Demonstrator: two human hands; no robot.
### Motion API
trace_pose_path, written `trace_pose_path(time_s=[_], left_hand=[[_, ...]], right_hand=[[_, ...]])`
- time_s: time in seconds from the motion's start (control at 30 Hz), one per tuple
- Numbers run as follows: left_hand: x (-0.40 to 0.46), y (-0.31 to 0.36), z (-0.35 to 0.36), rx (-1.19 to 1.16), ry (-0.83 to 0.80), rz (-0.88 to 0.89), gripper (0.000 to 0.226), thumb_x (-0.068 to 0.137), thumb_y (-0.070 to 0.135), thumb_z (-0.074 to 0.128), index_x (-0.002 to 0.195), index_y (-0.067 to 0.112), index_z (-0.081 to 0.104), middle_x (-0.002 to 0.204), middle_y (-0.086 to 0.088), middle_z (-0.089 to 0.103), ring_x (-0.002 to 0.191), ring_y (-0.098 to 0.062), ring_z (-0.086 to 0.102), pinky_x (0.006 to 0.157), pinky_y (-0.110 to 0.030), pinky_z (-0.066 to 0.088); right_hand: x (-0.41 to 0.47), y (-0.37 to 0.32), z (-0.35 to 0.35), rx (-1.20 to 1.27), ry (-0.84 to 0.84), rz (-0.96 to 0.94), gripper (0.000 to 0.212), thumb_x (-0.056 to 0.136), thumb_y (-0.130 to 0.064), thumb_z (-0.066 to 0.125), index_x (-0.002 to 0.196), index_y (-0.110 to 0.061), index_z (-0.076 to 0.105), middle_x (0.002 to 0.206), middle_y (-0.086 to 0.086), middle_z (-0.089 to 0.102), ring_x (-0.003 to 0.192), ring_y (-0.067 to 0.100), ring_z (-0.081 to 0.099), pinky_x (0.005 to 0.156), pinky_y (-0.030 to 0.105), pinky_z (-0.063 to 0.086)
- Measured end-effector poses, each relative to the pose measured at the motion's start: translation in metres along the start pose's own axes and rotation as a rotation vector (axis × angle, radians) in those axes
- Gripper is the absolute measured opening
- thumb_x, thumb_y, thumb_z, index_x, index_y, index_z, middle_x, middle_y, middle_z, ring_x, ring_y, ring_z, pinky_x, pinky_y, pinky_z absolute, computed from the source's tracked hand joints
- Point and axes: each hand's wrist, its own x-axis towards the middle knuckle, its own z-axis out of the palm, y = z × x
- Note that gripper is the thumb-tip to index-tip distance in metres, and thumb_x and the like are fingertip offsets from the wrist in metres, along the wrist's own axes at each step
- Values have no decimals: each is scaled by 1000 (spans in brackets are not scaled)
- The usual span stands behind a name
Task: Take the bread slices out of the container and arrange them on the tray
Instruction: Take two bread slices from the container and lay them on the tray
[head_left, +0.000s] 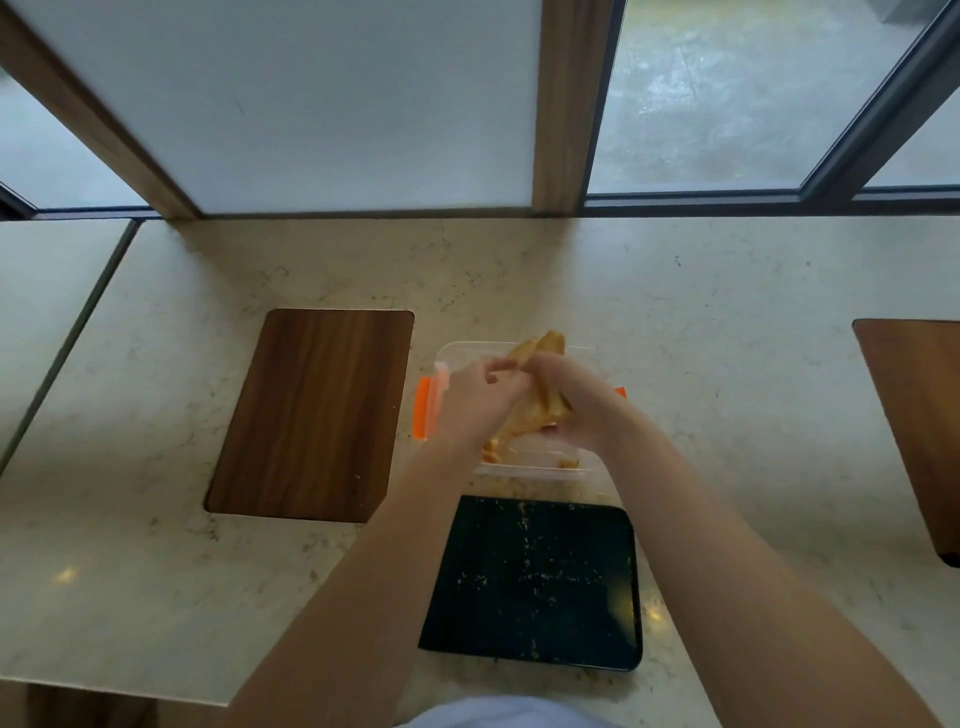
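Note:
A clear plastic container (540, 470) with orange clips stands on the counter just beyond a black tray (535, 582). Both of my hands are over the container. My right hand (571, 400) grips a stack of toasted bread slices (540, 345) that sticks up above the container's rim. My left hand (475, 397) presses against the same stack from the left, its fingers curled on the slices. More bread (493, 452) lies low in the container, partly hidden by my wrists. The tray holds only scattered crumbs.
A dark wooden board (311, 415) is set into the marble counter (727, 322) left of the container. Another wooden board (919, 415) lies at the right edge. A window wall runs along the counter's far side.

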Motion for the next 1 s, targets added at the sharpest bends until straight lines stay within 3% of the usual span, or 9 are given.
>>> trace_pose_path(time_s=[0.07,0.17,0.33,0.4,0.5,0.67,0.8,0.9,1.0], left_hand=[[-12,10,-2,-18,-4,81,44,83,48,72,124,35,64,111,12,62,100,-10,63,78,-28,55],[-30,20,-5,-56,-47,170,48,79,50,76,124,40,62,113,17,58,102,-5,61,73,-23,53],[-50,21,-8,-48,24,191,67,70,51,86,123,33,48,115,13,58,98,-7,64,66,-18,55],[-60,13,-10,-71,53,176,77,69,43,88,127,29,39,118,7,56,101,-11,63,75,-27,60],[-82,-9,-18,-139,12,88,87,69,38,89,135,26,35,128,-1,53,111,-19,60,90,-43,59],[-121,-71,-33,-291,-84,-90,75,71,34,88,131,26,43,133,-7,56,118,-25,62,96,-50,56],[-131,-118,-44,-266,-14,-254,75,81,22,84,141,17,40,136,-12,55,117,-31,61,98,-54,54],[-135,-150,-55,-314,31,-287,70,80,20,84,138,16,44,135,-13,55,116,-31,61,98,-54,53],[-136,-174,-65,-288,68,-265,71,77,21,87,134,18,46,134,-9,55,115,-24,60,92,-42,56]], right_hand=[[-17,-4,1,92,-29,-94,43,89,-26,63,127,-7,58,124,20,69,111,34,70,98,56,55],[-43,-7,8,132,-31,-197,44,91,-31,64,127,-5,60,121,19,72,108,33,72,100,55,55],[-74,-3,19,8,70,-243,49,99,-43,57,131,-5,58,120,15,72,107,28,73,99,48,56],[-82,4,21,-70,98,-223,54,98,-49,56,134,-9,57,121,11,72,107,27,71,100,46,55],[-96,27,21,-144,74,-207,44,95,-55,58,123,-22,61,115,5,75,103,24,73,96,45,58],[-104,90,18,20,-155,-76,50,90,-36,71,135,-20,55,119,5,76,109,27,72,85,38,61],[-95,130,14,73,-122,79,46,86,-19,71,129,-19,54,122,11,71,103,27,74,86,45,61],[-79,151,11,-265,36,99,38,94,-16,66,131,-19,59,115,3,72,104,25,71,95,51,56],[-64,151,11,-684,77,119,46,95,-21,66,139,-19,54,109,-6,66,96,14,63,74,31,51]])
